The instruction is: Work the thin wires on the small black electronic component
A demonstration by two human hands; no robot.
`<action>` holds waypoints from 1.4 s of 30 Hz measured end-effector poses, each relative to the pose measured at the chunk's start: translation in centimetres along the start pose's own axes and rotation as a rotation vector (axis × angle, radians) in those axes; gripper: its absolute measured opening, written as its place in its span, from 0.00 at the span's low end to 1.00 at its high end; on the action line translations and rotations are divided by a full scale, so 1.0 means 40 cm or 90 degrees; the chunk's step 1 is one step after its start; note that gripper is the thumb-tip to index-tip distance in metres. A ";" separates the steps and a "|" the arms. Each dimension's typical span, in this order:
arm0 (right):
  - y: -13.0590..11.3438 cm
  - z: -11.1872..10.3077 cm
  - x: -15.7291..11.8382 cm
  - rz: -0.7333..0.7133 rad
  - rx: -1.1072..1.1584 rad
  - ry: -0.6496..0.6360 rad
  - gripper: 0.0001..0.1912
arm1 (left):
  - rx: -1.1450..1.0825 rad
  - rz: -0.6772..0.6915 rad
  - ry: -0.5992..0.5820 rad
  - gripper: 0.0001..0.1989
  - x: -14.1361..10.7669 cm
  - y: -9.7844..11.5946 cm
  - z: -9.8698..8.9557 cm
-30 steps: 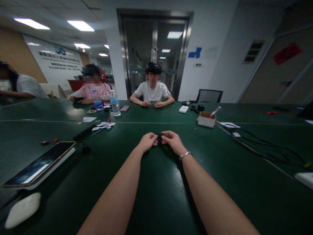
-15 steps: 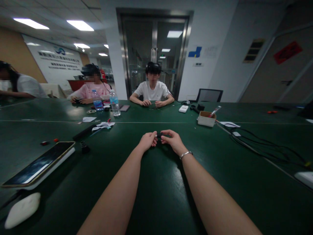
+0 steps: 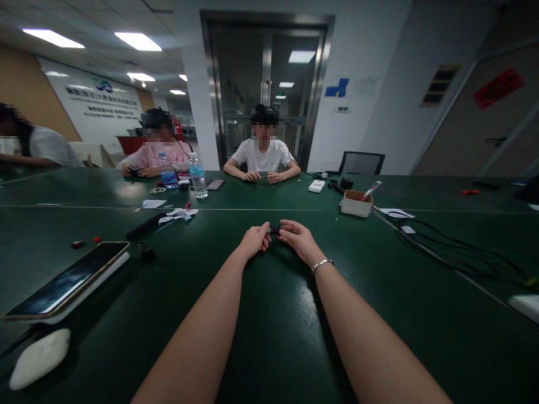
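Just above the green table point(image 3: 269, 314), both hands meet around a small dark cylindrical piece with a silvery end point(image 3: 275, 230). My left hand point(image 3: 255, 240) pinches the silvery end between thumb and fingers. From the other side, my right hand point(image 3: 297, 238) has its thumb and fingers closed on the black end. The piece lies roughly level between the fingertips; its exact kind is too small to make out. A small black fitting point(image 3: 145, 251) stands on the table to the left of my hands.
A phone point(image 3: 69, 280) rests on a white block at left, near a white rounded object point(image 3: 41, 359). Paper scraps point(image 3: 179, 214) and water bottles point(image 3: 197, 177) lie beyond. At right are a small box point(image 3: 356, 203) and black cables point(image 3: 446, 247). Several people sit across the table.
My right hand has shifted slightly to the right, and more of the black part shows between my hands. My left hand stays nearly in place.
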State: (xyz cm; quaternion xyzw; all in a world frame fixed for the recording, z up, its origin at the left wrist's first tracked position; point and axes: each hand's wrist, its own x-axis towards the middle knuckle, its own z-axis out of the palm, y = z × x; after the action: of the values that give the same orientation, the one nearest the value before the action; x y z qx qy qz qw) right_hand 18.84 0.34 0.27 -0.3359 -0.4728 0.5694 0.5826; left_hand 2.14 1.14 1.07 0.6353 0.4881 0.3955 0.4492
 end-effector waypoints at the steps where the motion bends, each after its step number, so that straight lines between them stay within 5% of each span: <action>1: 0.000 0.000 0.000 0.004 -0.003 -0.003 0.21 | -0.001 -0.002 0.002 0.27 0.000 0.000 -0.001; 17: -0.019 0.004 -0.014 0.017 -0.014 -0.050 0.14 | 0.017 0.001 0.028 0.29 0.000 0.005 0.003; 42: -0.016 0.005 -0.012 0.029 -0.050 -0.056 0.18 | 0.019 -0.014 0.065 0.32 0.002 0.004 0.004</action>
State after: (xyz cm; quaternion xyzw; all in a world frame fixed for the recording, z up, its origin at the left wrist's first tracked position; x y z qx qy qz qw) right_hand 18.91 -0.25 0.86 -0.3438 -0.5122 0.5777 0.5346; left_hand 2.37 1.18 1.20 0.6152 0.5231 0.4156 0.4185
